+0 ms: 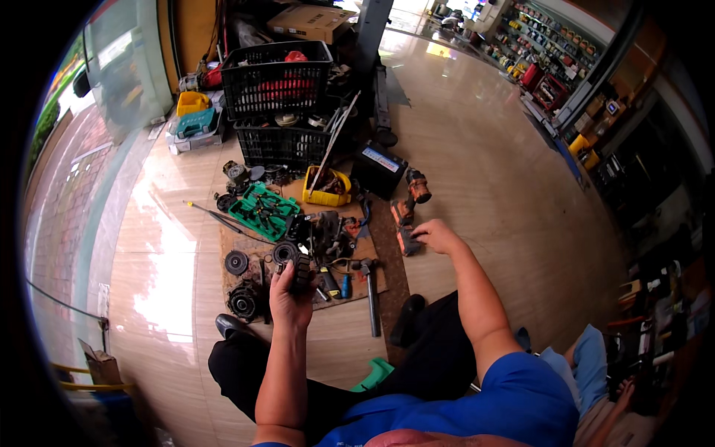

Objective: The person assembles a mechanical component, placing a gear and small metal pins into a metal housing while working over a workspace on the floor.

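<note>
My left hand [289, 298] is closed around a dark, round, ribbed machine part [302, 273], held up over the work mat. Part of it is covered by my fingers. Out to the right, my right hand [438, 236] has its fingers extended, their tips at the battery end of an orange and black cordless drill [403, 212]. The drill lies on the mat's right border. Between my hands sits a dark, greasy machine assembly [328, 232]. A hammer [372, 296], a blue bottle-like piece [346, 286] and a black ring [283, 252] lie close by.
A green tool tray [264, 211], a yellow container [328, 196] with a long rod leaning from it, and a black battery-like box [379, 170] lie beyond. Stacked black crates [277, 86] stand at the back. Another person [592, 372] sits at my lower right.
</note>
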`<state>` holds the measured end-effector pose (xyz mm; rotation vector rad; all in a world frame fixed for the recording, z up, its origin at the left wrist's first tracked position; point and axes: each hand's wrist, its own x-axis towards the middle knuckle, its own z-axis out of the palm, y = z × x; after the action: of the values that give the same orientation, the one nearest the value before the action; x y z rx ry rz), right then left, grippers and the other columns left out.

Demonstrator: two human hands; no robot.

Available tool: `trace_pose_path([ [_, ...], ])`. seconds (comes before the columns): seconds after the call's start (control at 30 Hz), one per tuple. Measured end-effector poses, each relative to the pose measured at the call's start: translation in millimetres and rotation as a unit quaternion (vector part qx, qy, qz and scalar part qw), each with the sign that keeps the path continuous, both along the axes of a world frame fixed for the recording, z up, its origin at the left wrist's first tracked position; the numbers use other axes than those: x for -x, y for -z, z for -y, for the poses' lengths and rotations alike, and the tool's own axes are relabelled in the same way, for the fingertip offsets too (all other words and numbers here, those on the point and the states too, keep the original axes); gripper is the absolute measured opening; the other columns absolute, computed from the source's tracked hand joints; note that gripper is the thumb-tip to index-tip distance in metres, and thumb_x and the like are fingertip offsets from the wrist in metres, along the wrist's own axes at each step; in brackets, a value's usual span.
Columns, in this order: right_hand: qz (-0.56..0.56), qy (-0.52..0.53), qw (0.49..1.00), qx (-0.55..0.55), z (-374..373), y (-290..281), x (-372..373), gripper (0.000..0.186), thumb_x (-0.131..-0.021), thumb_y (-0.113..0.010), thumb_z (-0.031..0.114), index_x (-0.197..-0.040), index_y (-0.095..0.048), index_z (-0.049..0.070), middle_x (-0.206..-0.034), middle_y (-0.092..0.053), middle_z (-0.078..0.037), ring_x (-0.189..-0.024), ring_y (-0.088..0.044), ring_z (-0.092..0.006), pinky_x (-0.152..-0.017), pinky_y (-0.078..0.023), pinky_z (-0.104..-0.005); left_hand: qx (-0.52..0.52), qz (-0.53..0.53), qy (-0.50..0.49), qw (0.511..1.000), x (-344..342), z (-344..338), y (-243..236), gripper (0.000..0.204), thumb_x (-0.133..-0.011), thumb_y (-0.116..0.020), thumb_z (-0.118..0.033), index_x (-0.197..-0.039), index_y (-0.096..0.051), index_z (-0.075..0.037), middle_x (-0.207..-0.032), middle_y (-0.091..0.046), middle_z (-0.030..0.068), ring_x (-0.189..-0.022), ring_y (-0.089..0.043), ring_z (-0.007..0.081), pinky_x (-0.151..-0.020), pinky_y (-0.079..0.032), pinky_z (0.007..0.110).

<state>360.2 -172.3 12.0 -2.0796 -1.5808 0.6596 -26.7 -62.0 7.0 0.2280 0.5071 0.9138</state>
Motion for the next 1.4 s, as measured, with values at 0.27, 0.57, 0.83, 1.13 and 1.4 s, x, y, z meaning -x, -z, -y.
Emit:
trace_pose_path([
  [0.27, -0.036, 0.091, 0.994, 0.040, 6, -9, -14, 0.021, -0.080, -0.068, 0.003, -0.101, -0.071, 0.001, -0.089, -0.071, -0.015, -0.080, -0.066, -0.0215, -0.074, -0.051, -0.0340, -0.037, -0.023, 0.035, 0.998, -2, 5, -5, 0.018, -0.085, -0.067, -0.010, -0.101, -0.058, -0.011, -0.092, -0.066, 0.0047, -0.080, -0.065, 0.0206, -0.063, -0.052, 0.032],
  [0.57, -0.070, 0.109, 0.992, 0.001, 15, -18, -30, 0.019, -0.080, -0.069, 0.003, -0.098, -0.072, 0.001, -0.084, -0.072, -0.012, -0.077, -0.066, -0.0169, -0.071, -0.051, -0.0321, 0.028, 0.014, -0.001, 1.000, 5, -5, 0, 0.016, -0.087, -0.064, -0.014, -0.101, -0.058, -0.010, -0.091, -0.067, 0.0064, -0.078, -0.066, 0.0233, -0.061, -0.051, 0.030],
  [0.83, 0.079, 0.154, 0.985, 0.026, 36, -13, -64, 0.020, -0.076, -0.073, 0.008, -0.096, -0.073, 0.003, -0.087, -0.071, -0.016, -0.078, -0.067, -0.0260, -0.075, -0.051, -0.0357, 0.035, -0.009, -0.029, 0.999, 3, -2, 3, 0.016, -0.087, -0.065, -0.013, -0.101, -0.058, -0.010, -0.088, -0.066, 0.0050, -0.075, -0.065, 0.0219, -0.062, -0.052, 0.033],
  [1.13, 0.026, 0.200, 0.979, 0.037, 33, -29, -48, 0.020, -0.076, -0.072, 0.006, -0.095, -0.072, -0.001, -0.081, -0.070, -0.013, -0.075, -0.065, -0.0196, -0.071, -0.050, -0.0332, 0.039, -0.004, -0.048, 0.998, 12, -10, 1, 0.015, -0.087, -0.065, -0.015, -0.100, -0.057, -0.010, -0.088, -0.066, 0.0047, -0.076, -0.066, 0.0238, -0.060, -0.051, 0.031],
  [1.4, 0.014, 0.209, 0.977, -0.023, 37, -27, -58, 0.019, -0.075, -0.075, 0.011, -0.088, -0.070, -0.002, -0.076, -0.070, -0.010, -0.069, -0.064, -0.0182, -0.067, -0.051, -0.0344, 0.023, -0.010, -0.057, 0.998, 17, -17, 6, 0.014, -0.088, -0.063, -0.019, -0.100, -0.062, -0.012, -0.092, -0.068, 0.0027, -0.080, -0.066, 0.0207, -0.059, -0.050, 0.028],
])
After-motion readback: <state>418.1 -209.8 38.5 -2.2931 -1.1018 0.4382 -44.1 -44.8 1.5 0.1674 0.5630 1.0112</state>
